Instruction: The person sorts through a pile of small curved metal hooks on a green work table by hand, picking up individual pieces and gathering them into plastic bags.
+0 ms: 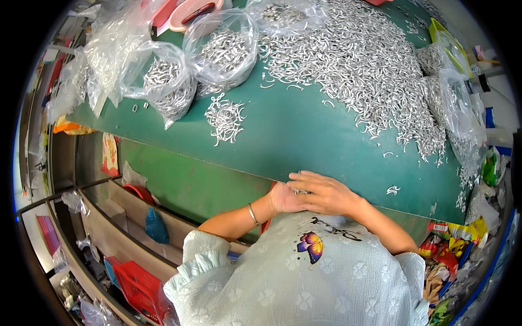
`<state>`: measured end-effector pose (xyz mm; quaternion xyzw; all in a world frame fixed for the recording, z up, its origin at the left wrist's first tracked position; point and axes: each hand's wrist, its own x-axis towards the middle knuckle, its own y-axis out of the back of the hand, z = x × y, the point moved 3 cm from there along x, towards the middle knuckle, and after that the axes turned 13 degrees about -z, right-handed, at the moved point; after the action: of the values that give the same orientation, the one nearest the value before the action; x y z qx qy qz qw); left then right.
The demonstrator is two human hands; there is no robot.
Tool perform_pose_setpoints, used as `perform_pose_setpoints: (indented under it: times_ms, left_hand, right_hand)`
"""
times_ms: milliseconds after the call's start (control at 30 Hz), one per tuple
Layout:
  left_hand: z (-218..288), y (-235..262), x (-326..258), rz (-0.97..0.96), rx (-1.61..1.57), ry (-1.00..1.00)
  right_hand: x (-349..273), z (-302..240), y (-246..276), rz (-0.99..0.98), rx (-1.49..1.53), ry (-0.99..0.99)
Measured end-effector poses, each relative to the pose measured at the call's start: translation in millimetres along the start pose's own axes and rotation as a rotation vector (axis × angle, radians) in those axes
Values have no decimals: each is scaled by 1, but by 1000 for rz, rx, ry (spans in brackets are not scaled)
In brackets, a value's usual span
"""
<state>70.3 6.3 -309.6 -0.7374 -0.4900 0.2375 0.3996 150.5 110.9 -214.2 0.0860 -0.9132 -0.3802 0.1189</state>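
At the front edge of the green table, my two hands meet close to my body. My left hand (286, 198) is cupped, its fingers mostly hidden under my right hand (327, 194). The fingers of my right hand lie pressed together over it. A few silvery curved metal pieces (300, 190) glint between the two hands; how many is hidden. Beyond and to the left sits a small pile of curved metal pieces (224, 120). A large heap of the same pieces (370, 70) spreads over the table's far right. A few loose ones (392, 190) lie right of my hands.
Clear plastic bags of metal parts (166, 81) (225, 51) stand at the far left, with another bag (454, 103) along the right edge. A pink basket (193, 12) is at the back. Left below the table are wooden shelves (130, 233) and a red basket (138, 290).
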Motion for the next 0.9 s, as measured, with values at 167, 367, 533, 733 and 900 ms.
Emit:
perform_pose_setpoints:
  times_ms: [167, 367, 533, 733, 900]
  left_hand:
    - [-1, -7, -1, -148, -81, 53]
    - [-5, -14, 4, 39, 102, 4]
    - [5, 15, -7, -16, 31, 40]
    - [4, 33, -13, -84, 125, 61]
    - [-20, 7, 1, 140, 440, 100]
  right_hand:
    - [-6, -7, 2, 109, 78, 78]
    - [2, -7, 8, -23, -92, -168]
    - [-9, -16, -10, -130, -203, -72]
    - [-13, -28, -17, -80, -174, 2]
    - [-19, -32, -26, -7, -54, 39]
